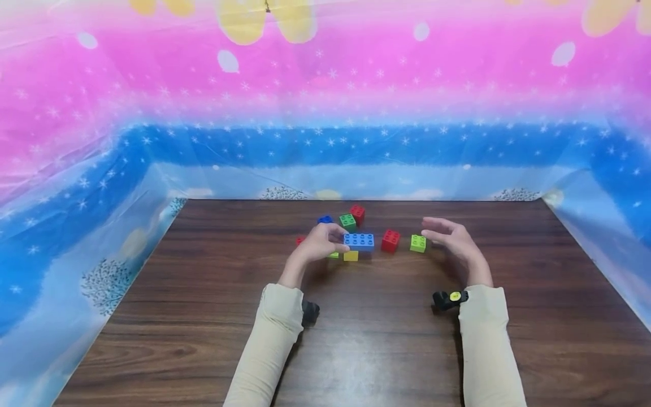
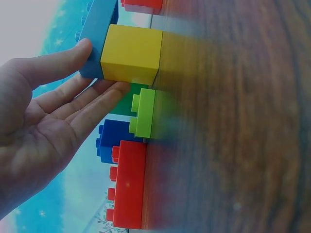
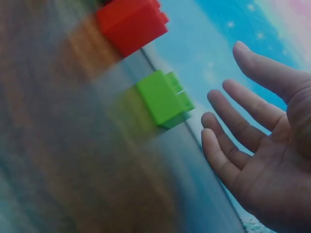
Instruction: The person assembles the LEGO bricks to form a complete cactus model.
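Note:
A long light-blue brick [image 1: 359, 242] sits on a yellow brick [image 1: 351, 256]. My left hand [image 1: 317, 243] pinches the blue brick's left end, thumb on the near side and fingers at the far side, as the left wrist view shows. Just right of a light-green brick [image 1: 418, 243], my right hand [image 1: 455, 243] is held with its fingers loosely extended and nothing in it. In the right wrist view a gap separates those fingers from the light-green brick [image 3: 165, 99]. A red brick [image 1: 390, 241] stands between the blue and light-green ones.
Behind the left hand are a green brick [image 1: 347, 220], a red brick [image 1: 357, 213] and a partly hidden dark-blue brick [image 1: 324, 219]. A thin lime brick [image 2: 146, 114] and a long red brick [image 2: 130, 184] lie near that hand. Patterned cloth [image 1: 325, 147] walls the wooden table [image 1: 381, 350].

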### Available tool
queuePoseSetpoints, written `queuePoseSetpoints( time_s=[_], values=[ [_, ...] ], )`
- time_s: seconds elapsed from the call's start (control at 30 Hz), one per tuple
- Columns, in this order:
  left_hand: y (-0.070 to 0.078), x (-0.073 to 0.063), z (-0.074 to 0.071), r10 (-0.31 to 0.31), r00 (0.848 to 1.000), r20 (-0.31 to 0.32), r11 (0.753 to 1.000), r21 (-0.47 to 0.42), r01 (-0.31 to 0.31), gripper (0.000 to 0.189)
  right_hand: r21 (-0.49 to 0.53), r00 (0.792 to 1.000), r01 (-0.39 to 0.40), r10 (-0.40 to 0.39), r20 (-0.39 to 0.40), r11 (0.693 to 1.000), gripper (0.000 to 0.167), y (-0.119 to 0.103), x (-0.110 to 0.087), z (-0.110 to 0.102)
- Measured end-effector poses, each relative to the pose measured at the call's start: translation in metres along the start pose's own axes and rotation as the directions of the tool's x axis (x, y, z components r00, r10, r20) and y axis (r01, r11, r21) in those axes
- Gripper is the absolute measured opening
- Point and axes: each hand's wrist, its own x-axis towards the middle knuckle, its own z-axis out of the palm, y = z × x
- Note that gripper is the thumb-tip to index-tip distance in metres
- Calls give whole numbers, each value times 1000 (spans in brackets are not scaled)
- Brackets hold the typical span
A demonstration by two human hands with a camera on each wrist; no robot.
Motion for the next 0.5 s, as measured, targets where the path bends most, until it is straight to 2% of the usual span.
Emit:
queuePoseSetpoints(
  time_s=[0.2, 0.37, 0.5],
  values=[
    [1, 1, 0, -2, 1000, 6, 1000, -18, 2, 36, 25, 996, -29, 26, 88, 999, 70, 9, 3, 6],
    [0, 1, -1, -12, 1000, 26, 1000, -26, 13, 37, -34, 989, -24, 29, 148, 999, 71, 11, 5, 10],
    [-2, 0, -1, -14, 999, 30, 999, -34, 15, 37, -77, 987, -14, 26, 159, 997, 69, 10, 6, 15]
  ],
)
